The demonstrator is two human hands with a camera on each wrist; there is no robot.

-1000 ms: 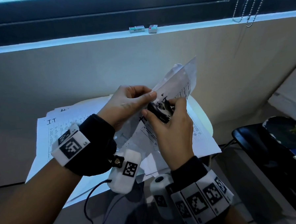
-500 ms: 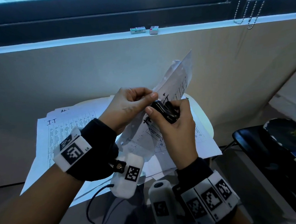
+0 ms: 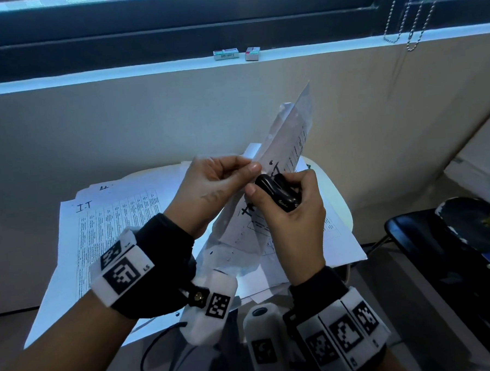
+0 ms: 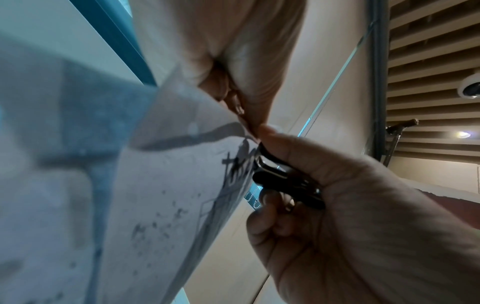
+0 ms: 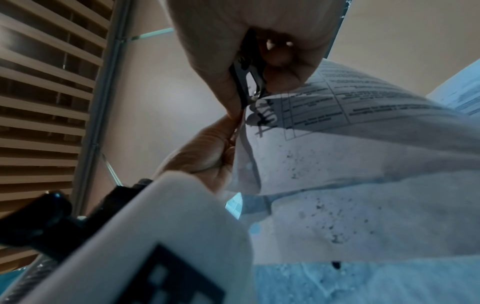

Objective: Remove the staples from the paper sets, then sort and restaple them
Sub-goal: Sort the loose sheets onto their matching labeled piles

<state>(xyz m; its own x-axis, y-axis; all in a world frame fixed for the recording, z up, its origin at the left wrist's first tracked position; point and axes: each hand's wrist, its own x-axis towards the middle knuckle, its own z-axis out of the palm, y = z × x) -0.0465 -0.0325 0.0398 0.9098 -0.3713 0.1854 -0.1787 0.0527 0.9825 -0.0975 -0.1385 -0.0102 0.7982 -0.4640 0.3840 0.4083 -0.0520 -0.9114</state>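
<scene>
One paper set is pinched by the left hand while the right hand grips one black staple remover.

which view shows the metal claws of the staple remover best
The right wrist view: the staple remover shows its metal claws at the corner of the paper set. The left wrist view shows them side-on, partly hidden by the right hand. The head view shows only its black top.

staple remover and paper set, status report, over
Left hand pinches the paper set at its corner. Right hand grips the black staple remover, nose at that corner. Staple itself not visible. Nothing blocking.
</scene>
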